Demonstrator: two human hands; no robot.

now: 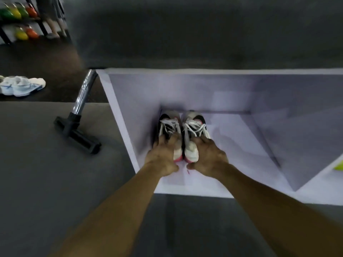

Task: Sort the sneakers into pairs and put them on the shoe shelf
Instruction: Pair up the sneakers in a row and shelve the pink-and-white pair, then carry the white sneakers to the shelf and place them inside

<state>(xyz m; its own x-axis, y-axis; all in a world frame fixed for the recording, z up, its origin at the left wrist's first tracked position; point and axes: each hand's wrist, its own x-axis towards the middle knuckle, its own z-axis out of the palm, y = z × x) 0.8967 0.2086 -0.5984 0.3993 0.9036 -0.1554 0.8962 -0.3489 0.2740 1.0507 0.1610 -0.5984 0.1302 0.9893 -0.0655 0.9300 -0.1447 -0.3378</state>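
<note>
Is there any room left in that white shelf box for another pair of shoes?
Yes. The shelf floor is bare from the right sneaker across to the slanted divider. The left corner is crowded: the left sneaker sits near the side wall, with the left hand and right hand gripping both heels.

Dim grey floor (46, 164) spreading below a dark wall (185, 34); vacuum head (78, 134) lying left on its chrome tube (83, 91); black rack (11, 21) showing far left with bright items.
</note>
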